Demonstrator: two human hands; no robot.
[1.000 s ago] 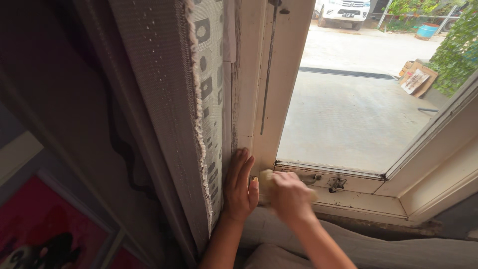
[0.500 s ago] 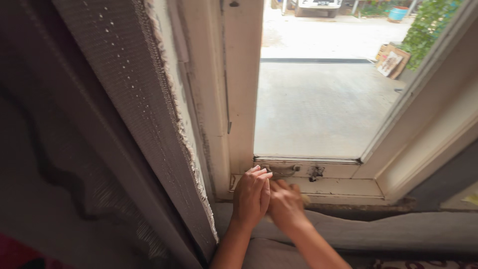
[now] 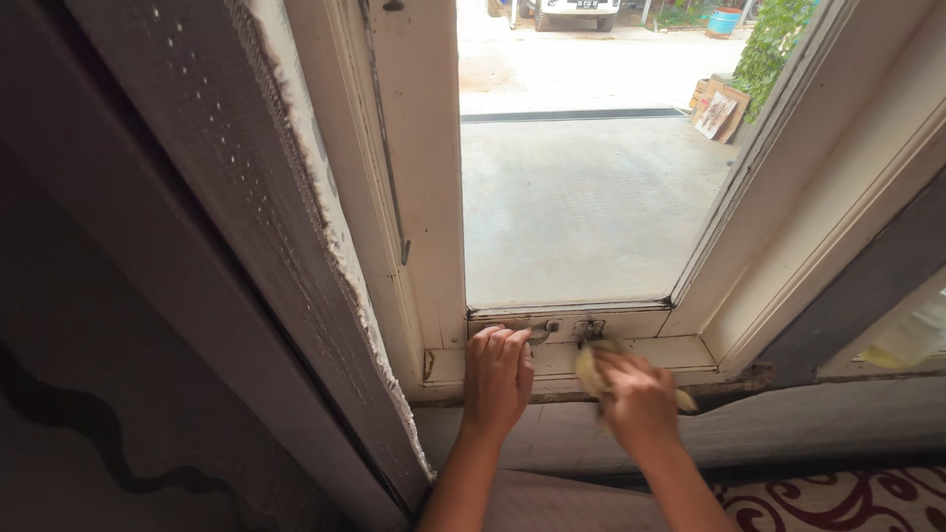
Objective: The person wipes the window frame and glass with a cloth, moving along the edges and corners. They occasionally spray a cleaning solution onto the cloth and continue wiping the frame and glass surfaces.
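Scanning from the left edge: dark wall, then a grey curtain (image 3: 227, 197) with a frayed white hem hanging diagonally across the cream window frame (image 3: 424, 177). A thin metal rod (image 3: 386, 167) runs down the frame's upright. Left hand (image 3: 498, 379) lies flat, palm down, fingers together, on the bottom rail of the frame, fingertips just beside a metal latch (image 3: 544, 330); it grips nothing. A second small metal fitting (image 3: 589, 327) sits just right of the latch. Right hand (image 3: 639, 404) is closed around a yellowish cloth (image 3: 589, 369), pressed against the sill (image 3: 680, 353); hand and cloth are motion-blurred, a corner of cloth sticks out on the right side. The hands are near each other, not touching. Glass pane (image 3: 581, 207) above shows a paved yard. Patterned fabric (image 3: 838, 498) at bottom right.
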